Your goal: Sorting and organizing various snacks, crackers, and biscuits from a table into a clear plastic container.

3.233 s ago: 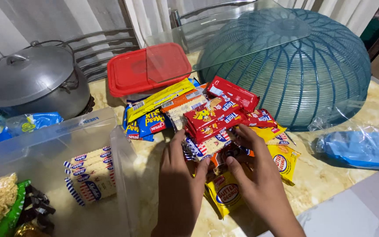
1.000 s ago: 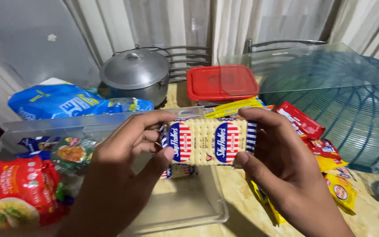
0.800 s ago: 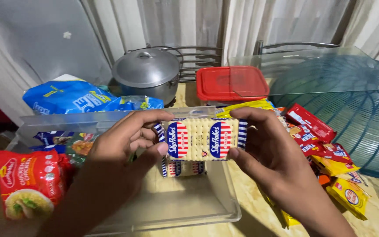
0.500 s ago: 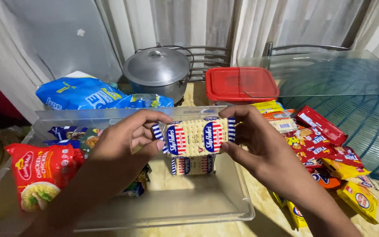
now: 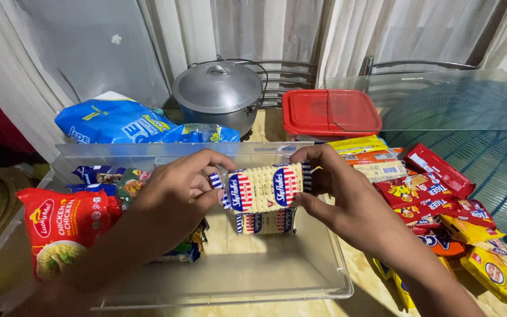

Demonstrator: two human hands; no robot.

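Both hands hold one cracker pack (image 5: 260, 188), a clear wrapper with red, white and blue stripes, over a clear plastic bin (image 5: 330, 264). My left hand (image 5: 177, 191) pinches its left end and my right hand (image 5: 338, 196) grips its right end. Just below it, more of the same cracker packs (image 5: 265, 222) stand on edge inside the bin. At the bin's left end sit a red noodle packet (image 5: 60, 226) and other snack bags (image 5: 104, 178).
A pile of red, yellow and orange biscuit packs (image 5: 435, 199) lies on the table right of the bin. Behind are a lidded metal pot (image 5: 221, 91), a red-lidded container (image 5: 330, 111), blue bags (image 5: 118, 122) and a blue mesh food cover (image 5: 488, 147) under a glass sheet.
Both hands lifted the cracker pack from the pile on the right and carried it left over the bin. Over the last second it sank lower, toward the packs standing inside.
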